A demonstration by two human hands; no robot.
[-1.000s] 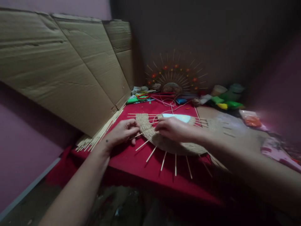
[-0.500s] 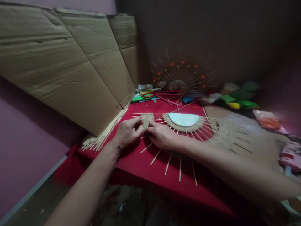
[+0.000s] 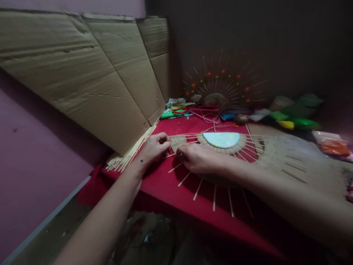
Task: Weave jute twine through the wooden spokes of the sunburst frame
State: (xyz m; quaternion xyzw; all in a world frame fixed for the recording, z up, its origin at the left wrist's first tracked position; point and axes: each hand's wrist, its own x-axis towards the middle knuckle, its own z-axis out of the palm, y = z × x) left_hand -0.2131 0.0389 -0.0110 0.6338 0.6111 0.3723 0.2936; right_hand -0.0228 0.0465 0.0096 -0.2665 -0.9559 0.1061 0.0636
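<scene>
A half-round fan of thin wooden sticks lies on the red cloth, with a pale blue half disc (image 3: pixel 222 139) at its centre. Twine is woven round the disc and in an outer band (image 3: pixel 178 141) across the sticks. At the band's left end, my left hand (image 3: pixel 156 147) is closed, its thumb and fingers pinching the stick ends. My right hand (image 3: pixel 197 158) rests over the lower part of the band, fingers closed together; what they hold is hidden. Stick tips (image 3: pixel 197 189) stick out below my right forearm. Loose twine (image 3: pixel 206 129) runs from the back towards the fan.
A folded cardboard sheet (image 3: pixel 110 81) leans at the left above a bundle of sticks (image 3: pixel 132 151). Behind stands another stick fan with red flowers (image 3: pixel 220 84). Scissors (image 3: pixel 180 110) and coloured packets (image 3: pixel 300 123) lie at the back. The red table's front edge (image 3: pixel 193 209) is near me.
The view has shifted, so the table appears slightly further right. My left hand has moved up to the band's left edge, and my right hand has drawn a little away from it.
</scene>
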